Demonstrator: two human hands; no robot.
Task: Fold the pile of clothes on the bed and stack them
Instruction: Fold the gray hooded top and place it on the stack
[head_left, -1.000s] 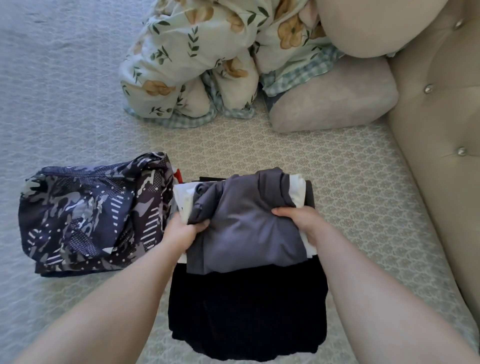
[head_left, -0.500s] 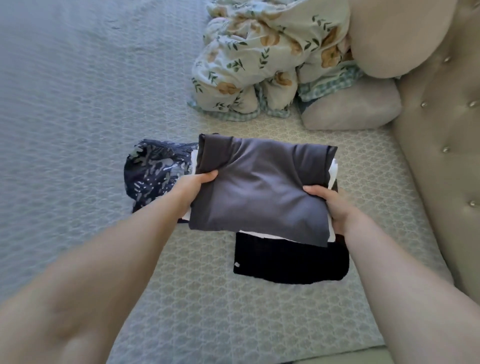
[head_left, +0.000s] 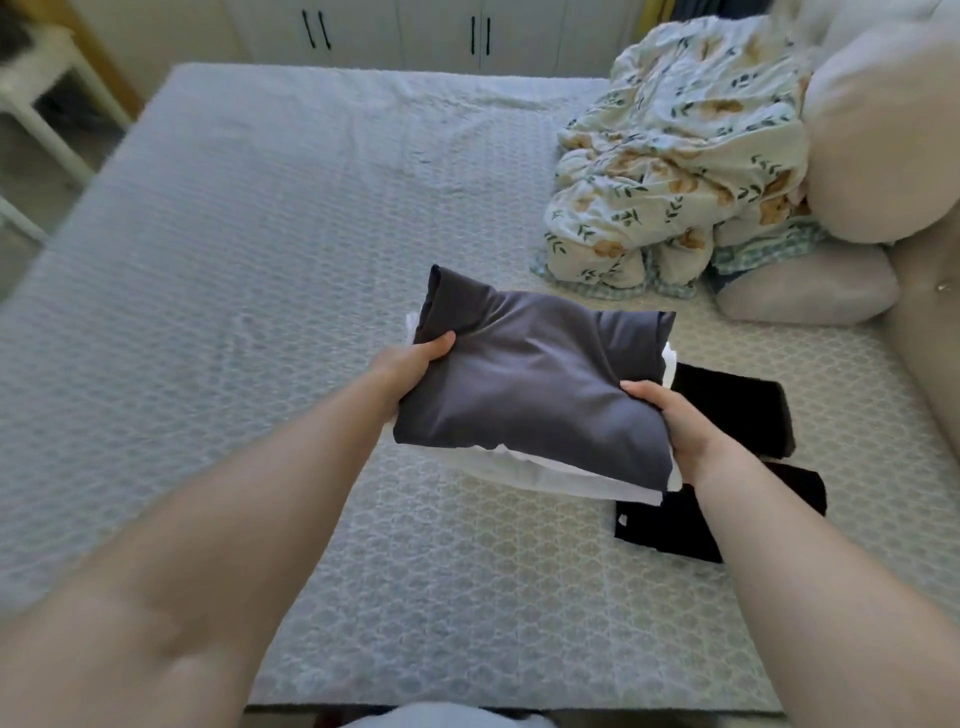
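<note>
Folded grey garment (head_left: 535, 384) and white one (head_left: 545, 475) now lifted off black garment (head_left: 727, 410) on bed (head_left: 260, 260), left hand (head_left: 410, 358) and right hand (head_left: 670, 421) each with grip closed on the bundle's sides.

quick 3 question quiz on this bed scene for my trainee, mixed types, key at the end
1. True or false: both hands grip the grey folded garment.
2. What lies directly under it in the held stack? A) a white garment B) a towel C) jeans
3. Which item stays on the bed, to the right of the stack?

Key: 1 true, the left hand and right hand grip opposite edges. 2 A. 3 the black garment.
</note>
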